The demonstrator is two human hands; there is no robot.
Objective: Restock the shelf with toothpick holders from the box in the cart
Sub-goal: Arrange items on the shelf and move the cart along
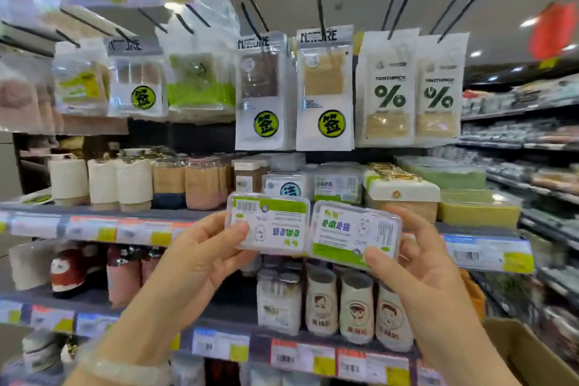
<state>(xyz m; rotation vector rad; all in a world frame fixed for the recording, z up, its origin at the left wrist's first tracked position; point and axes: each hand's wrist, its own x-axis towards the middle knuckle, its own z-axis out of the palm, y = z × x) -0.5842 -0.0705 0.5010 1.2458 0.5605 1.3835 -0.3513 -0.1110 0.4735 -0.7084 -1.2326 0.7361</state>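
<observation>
Toothpick holders, two: my left hand [200, 247] grips upside-down pack [269, 224], right hand [419, 263] grips upright pack [354, 233], edges touching, before shelf [94, 213].

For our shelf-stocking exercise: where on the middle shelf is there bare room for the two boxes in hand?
Little bare room shows. A narrow shelf strip lies before the pink jars, left of the clear green-labelled boxes. Elsewhere products crowd the shelf.
</observation>
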